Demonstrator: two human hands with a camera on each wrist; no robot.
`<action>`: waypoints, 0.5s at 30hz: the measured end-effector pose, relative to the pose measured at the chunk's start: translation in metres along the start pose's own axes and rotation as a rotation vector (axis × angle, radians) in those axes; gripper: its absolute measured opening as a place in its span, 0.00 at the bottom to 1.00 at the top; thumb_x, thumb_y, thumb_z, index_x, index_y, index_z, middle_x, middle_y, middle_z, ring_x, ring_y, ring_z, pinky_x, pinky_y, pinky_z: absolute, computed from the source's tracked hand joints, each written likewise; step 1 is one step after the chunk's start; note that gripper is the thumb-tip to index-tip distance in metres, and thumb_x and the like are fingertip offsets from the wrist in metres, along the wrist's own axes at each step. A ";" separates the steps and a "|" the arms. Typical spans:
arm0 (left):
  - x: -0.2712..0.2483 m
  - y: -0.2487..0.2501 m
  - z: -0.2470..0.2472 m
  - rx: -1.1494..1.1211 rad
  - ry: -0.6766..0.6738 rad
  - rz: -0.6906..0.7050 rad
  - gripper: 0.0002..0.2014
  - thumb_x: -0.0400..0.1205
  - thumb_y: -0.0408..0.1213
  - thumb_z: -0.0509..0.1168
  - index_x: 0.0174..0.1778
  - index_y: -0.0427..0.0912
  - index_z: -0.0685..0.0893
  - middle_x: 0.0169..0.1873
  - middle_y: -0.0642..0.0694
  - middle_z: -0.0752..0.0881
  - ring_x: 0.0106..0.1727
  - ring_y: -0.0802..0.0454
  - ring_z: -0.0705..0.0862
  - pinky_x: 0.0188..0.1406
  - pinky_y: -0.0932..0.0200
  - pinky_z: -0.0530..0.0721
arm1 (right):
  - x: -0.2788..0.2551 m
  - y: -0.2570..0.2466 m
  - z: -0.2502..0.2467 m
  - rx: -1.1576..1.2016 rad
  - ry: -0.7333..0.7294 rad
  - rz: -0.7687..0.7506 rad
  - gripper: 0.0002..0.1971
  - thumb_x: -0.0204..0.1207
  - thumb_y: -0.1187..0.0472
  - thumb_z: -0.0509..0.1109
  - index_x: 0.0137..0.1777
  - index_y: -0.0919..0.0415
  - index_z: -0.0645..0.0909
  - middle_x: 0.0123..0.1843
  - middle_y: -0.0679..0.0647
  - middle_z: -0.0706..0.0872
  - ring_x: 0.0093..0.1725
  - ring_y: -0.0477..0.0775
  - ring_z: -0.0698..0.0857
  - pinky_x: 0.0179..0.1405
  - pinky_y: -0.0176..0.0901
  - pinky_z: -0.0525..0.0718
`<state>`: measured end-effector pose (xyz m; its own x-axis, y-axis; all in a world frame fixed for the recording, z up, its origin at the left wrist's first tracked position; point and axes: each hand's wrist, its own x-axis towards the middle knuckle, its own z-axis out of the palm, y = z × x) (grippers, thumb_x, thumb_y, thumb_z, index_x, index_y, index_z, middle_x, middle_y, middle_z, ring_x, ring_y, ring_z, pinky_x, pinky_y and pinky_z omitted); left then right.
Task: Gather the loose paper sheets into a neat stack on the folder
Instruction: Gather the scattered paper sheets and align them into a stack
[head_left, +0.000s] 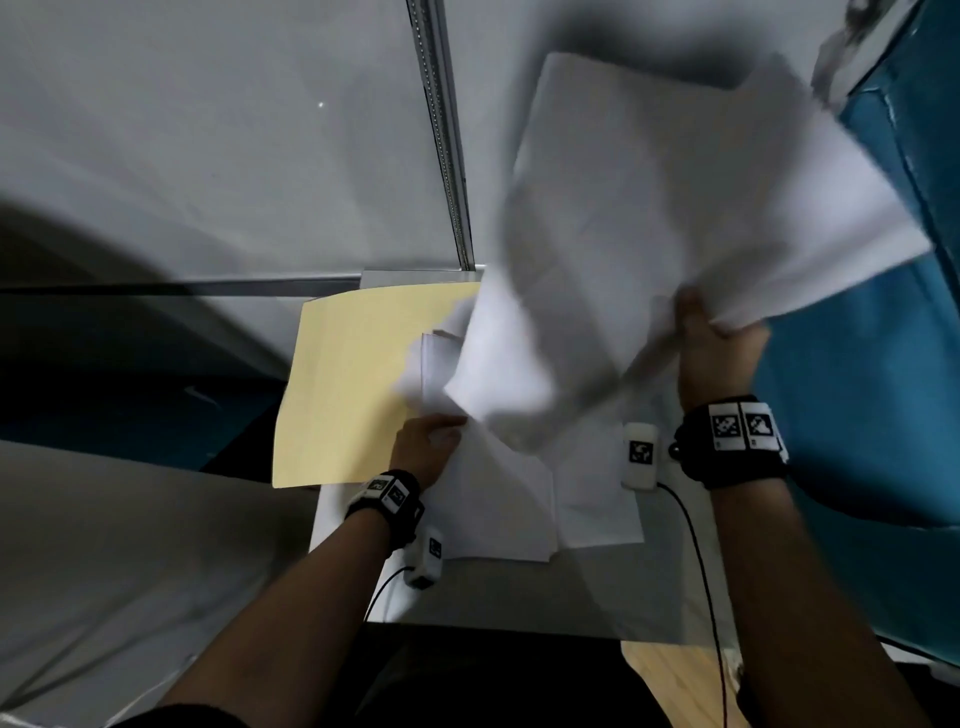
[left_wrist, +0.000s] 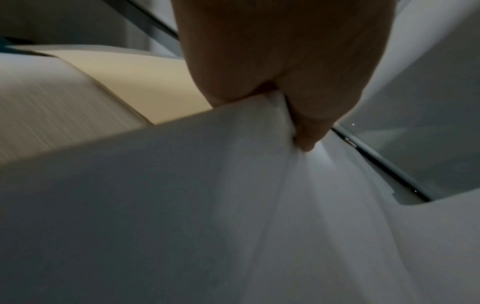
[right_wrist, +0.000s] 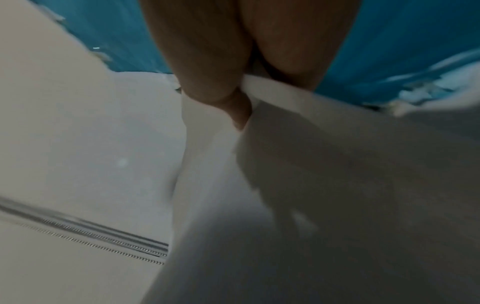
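Note:
A cream folder (head_left: 348, 384) lies flat at the left of the small white table (head_left: 675, 582), also seen in the left wrist view (left_wrist: 145, 86). My right hand (head_left: 714, 338) holds up a bundle of white sheets (head_left: 691, 197), blurred and fanned out in the air; its fingers pinch the lower edge of the lifted sheets (right_wrist: 324, 164). My left hand (head_left: 431, 441) pinches the edge of other white sheets (head_left: 498, 493) lying on the table beside the folder, shown as bunched paper (left_wrist: 233, 205). A few sheets (head_left: 441, 358) overlap the folder's right edge.
A grey partition (head_left: 208, 156) with a metal rail (head_left: 447, 156) stands behind the table. A teal panel (head_left: 883, 415) closes the right side. Cables (head_left: 696, 545) run from both wrist cameras across the table. A wooden floor (head_left: 670, 680) shows below the front edge.

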<state>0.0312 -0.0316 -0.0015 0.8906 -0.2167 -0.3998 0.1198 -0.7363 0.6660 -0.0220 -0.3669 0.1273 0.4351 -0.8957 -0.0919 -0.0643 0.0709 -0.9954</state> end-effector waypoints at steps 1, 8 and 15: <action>-0.001 0.004 -0.002 -0.053 0.010 -0.006 0.12 0.86 0.33 0.73 0.65 0.40 0.94 0.63 0.43 0.93 0.67 0.45 0.91 0.57 0.62 0.80 | -0.001 0.008 0.006 0.002 -0.076 0.045 0.24 0.71 0.54 0.82 0.63 0.64 0.82 0.53 0.50 0.90 0.49 0.43 0.90 0.46 0.32 0.88; -0.001 0.018 -0.006 -0.872 -0.281 -0.285 0.49 0.78 0.83 0.56 0.84 0.49 0.81 0.77 0.44 0.86 0.75 0.45 0.88 0.76 0.47 0.83 | -0.027 0.109 0.020 -0.385 -0.412 0.201 0.30 0.70 0.62 0.83 0.71 0.68 0.81 0.60 0.57 0.89 0.56 0.56 0.90 0.50 0.36 0.86; 0.005 0.002 0.012 -0.478 0.067 -0.104 0.66 0.61 0.41 0.94 0.90 0.51 0.58 0.83 0.52 0.72 0.78 0.51 0.78 0.76 0.49 0.83 | -0.050 0.145 0.022 -0.572 -0.535 0.258 0.21 0.72 0.60 0.81 0.64 0.67 0.85 0.58 0.63 0.91 0.54 0.63 0.91 0.55 0.54 0.90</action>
<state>0.0304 -0.0421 -0.0098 0.8877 -0.1048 -0.4483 0.3832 -0.3715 0.8457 -0.0328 -0.3022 -0.0132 0.7034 -0.5417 -0.4603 -0.6058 -0.1180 -0.7868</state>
